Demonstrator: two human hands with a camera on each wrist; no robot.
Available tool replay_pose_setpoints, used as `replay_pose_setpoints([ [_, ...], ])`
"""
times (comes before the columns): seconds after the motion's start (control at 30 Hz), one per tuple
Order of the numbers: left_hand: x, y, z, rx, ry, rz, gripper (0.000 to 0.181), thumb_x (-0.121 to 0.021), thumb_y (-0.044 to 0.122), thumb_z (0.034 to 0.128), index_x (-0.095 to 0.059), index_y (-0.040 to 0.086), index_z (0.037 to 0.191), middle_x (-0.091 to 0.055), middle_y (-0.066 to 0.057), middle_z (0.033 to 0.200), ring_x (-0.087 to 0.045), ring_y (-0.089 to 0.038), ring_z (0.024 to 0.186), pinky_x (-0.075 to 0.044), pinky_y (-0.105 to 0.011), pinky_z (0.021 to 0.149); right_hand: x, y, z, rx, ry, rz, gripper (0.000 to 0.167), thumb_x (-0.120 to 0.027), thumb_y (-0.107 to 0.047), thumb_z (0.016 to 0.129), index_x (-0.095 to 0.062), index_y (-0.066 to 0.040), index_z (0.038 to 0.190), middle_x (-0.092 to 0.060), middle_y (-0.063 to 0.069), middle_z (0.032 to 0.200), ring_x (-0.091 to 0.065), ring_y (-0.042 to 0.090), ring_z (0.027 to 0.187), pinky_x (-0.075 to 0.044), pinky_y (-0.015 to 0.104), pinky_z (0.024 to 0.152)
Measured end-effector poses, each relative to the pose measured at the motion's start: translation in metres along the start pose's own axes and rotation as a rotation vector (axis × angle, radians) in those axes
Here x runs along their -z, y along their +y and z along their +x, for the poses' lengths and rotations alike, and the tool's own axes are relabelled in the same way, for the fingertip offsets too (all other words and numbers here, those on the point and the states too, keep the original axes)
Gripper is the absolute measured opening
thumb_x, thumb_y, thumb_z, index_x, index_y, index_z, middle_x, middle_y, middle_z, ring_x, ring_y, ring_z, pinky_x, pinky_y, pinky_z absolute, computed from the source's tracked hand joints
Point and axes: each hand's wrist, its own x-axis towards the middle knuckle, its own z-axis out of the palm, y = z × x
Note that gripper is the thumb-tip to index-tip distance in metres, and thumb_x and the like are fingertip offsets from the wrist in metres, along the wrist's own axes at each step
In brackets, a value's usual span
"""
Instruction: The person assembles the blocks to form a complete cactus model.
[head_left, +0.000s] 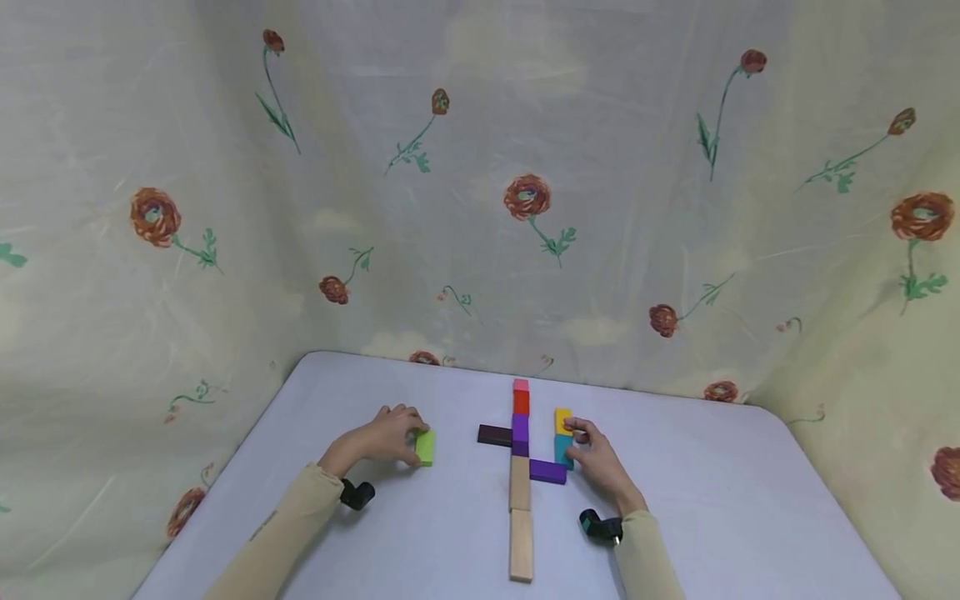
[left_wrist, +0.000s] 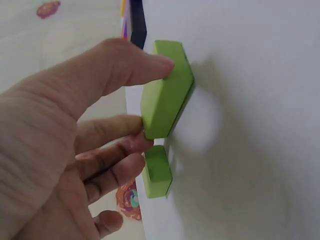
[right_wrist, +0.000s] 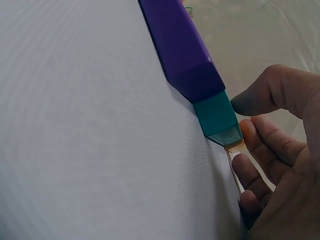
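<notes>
On the left of the head view my left hand point(head_left: 387, 435) pinches a lime green block point(head_left: 425, 447) between thumb and fingers, low over the white table. The left wrist view shows the thumb on this block point(left_wrist: 167, 92) and a fingertip at its other end. Just beyond it lies a second green block point(left_wrist: 157, 172). My right hand point(head_left: 597, 460) rests at a teal block point(head_left: 563, 451) and a yellow block point(head_left: 562, 417) laid end to end. Its thumb is at the teal block and its index finger at the yellow one, both loosely bent. A purple block point(right_wrist: 187, 55) adjoins the teal one.
Between the hands runs a column of blocks: pink point(head_left: 521, 385), red point(head_left: 521, 403), purple point(head_left: 520, 432), then two plain wooden ones point(head_left: 521, 546). A dark brown block point(head_left: 495, 435) juts left from it. Flowered cloth point(head_left: 480, 208) hangs behind the table point(head_left: 712, 500).
</notes>
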Motion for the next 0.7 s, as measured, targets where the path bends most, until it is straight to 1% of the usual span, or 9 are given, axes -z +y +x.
replay_pose_setpoints([
  [0.1, -0.002, 0.003, 0.004, 0.008, 0.029, -0.019, 0.057, -0.083, 0.033, 0.0736, -0.065, 0.006, 0.121, -0.058, -0.011, 0.126, -0.048, -0.029, 0.120, -0.031, -0.056, 0.102, 0.001, 0.000, 0.001, -0.001, 0.001, -0.004, 0.053, -0.058, -0.005, 0.088, -0.044, -0.010, 0.138, -0.046, 0.012, 0.138, -0.039, 0.030, 0.124, -0.035, 0.048, 0.101],
  [0.17, -0.004, 0.006, 0.009, 0.012, 0.047, -0.012, 0.057, -0.083, 0.034, 0.0731, -0.066, 0.005, 0.119, -0.060, -0.011, 0.125, -0.049, -0.029, 0.118, -0.032, -0.055, 0.101, 0.001, 0.001, 0.002, 0.003, 0.003, -0.008, 0.053, -0.058, -0.005, 0.087, -0.044, -0.010, 0.138, -0.047, 0.012, 0.137, -0.040, 0.030, 0.123, -0.036, 0.047, 0.100],
  [0.27, -0.007, 0.011, 0.018, 0.022, 0.064, 0.031, 0.055, -0.083, 0.036, 0.0725, -0.068, 0.006, 0.116, -0.062, -0.010, 0.120, -0.051, -0.027, 0.112, -0.035, -0.049, 0.096, 0.002, 0.001, 0.001, 0.009, 0.004, -0.014, 0.052, -0.058, -0.005, 0.087, -0.045, -0.010, 0.138, -0.047, 0.012, 0.137, -0.040, 0.030, 0.123, -0.037, 0.046, 0.098],
  [0.33, -0.008, 0.014, 0.025, 0.034, 0.072, 0.062, 0.055, -0.083, 0.037, 0.0720, -0.069, 0.007, 0.115, -0.063, -0.008, 0.117, -0.052, -0.024, 0.108, -0.036, -0.046, 0.092, 0.002, 0.001, 0.001, 0.015, 0.004, -0.013, 0.053, -0.058, -0.005, 0.087, -0.044, -0.009, 0.138, -0.047, 0.012, 0.137, -0.040, 0.030, 0.123, -0.036, 0.047, 0.099],
  [0.43, -0.008, 0.018, 0.034, 0.053, 0.073, 0.077, 0.054, -0.083, 0.038, 0.0725, -0.069, 0.007, 0.115, -0.063, -0.007, 0.115, -0.052, -0.023, 0.105, -0.036, -0.043, 0.089, 0.001, 0.001, 0.001, 0.014, 0.004, -0.007, 0.053, -0.058, -0.005, 0.087, -0.044, -0.009, 0.139, -0.047, 0.012, 0.138, -0.040, 0.030, 0.124, -0.035, 0.049, 0.102],
  [0.5, -0.008, 0.020, 0.040, 0.062, 0.069, 0.083, 0.054, -0.082, 0.037, 0.0740, -0.069, 0.007, 0.117, -0.063, -0.007, 0.115, -0.051, -0.023, 0.105, -0.037, -0.043, 0.090, 0.001, 0.001, 0.001, 0.012, 0.003, -0.001, 0.054, -0.058, -0.005, 0.087, -0.043, -0.009, 0.139, -0.046, 0.012, 0.139, -0.039, 0.030, 0.125, -0.033, 0.051, 0.104],
  [0.7, -0.008, 0.023, 0.058, 0.073, 0.047, 0.093, 0.054, -0.074, 0.034, 0.0815, -0.063, 0.006, 0.126, -0.057, -0.010, 0.121, -0.047, -0.025, 0.109, -0.037, -0.045, 0.094, 0.001, 0.002, 0.000, 0.005, 0.003, 0.006, 0.054, -0.059, -0.005, 0.087, -0.044, -0.009, 0.138, -0.047, 0.012, 0.138, -0.040, 0.030, 0.125, -0.034, 0.050, 0.103],
])
